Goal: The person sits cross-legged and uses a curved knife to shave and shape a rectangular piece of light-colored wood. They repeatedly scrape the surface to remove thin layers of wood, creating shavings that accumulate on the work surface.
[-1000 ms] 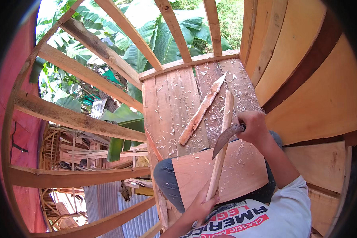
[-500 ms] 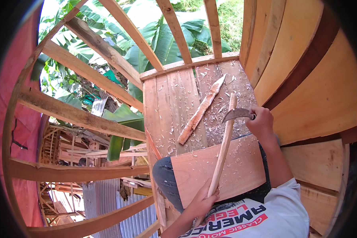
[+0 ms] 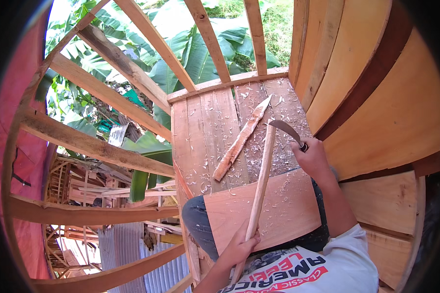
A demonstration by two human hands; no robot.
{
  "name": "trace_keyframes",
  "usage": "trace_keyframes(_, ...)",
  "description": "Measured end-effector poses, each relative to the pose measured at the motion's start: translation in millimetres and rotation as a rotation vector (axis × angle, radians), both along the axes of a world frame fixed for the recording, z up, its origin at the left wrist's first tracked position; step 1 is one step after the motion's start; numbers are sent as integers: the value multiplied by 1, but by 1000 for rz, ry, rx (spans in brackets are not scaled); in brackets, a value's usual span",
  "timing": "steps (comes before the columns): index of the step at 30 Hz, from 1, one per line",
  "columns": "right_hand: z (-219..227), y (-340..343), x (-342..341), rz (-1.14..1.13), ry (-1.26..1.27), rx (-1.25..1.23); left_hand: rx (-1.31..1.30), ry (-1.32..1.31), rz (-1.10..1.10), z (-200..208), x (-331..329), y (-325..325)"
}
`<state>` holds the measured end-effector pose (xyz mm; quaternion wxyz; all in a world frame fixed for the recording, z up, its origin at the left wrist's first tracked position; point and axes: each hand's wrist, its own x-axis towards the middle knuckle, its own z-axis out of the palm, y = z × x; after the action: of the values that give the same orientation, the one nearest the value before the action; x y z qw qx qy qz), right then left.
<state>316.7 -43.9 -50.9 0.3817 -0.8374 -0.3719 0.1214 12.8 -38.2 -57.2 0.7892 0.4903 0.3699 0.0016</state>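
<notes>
**Blade raised over the stick**

I sit on a rough plank floor (image 3: 205, 132) of pale wood, littered with curled shavings, with an open frame of timber slats (image 3: 132, 83) at its edge and green banana leaves beyond. Across my lap rests a flat, reddish-brown wooden board (image 3: 283, 210). A long, slim, pale wooden stick (image 3: 260, 183) runs over that board, its top end up near the blade and its lower end down at my chest. My left hand (image 3: 239, 246) is wrapped shut around the lower part of the stick. My right hand (image 3: 312, 157) is closed tight on the handle of a curved, dark metal knife (image 3: 287, 131), whose blade arcs toward the tip of the stick, just beside it. On the floor, left of the stick, lies a flat pointed offcut of wood (image 3: 242, 139), apart from both hands.
</notes>
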Motion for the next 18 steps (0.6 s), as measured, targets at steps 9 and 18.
trace_keyframes(9,-22,-27,-40,319,-185,100,436,54,-47,11,6,17)
trace_keyframes(18,-21,-32,-18,225,134,-146,598,288,-110,27,31,20)
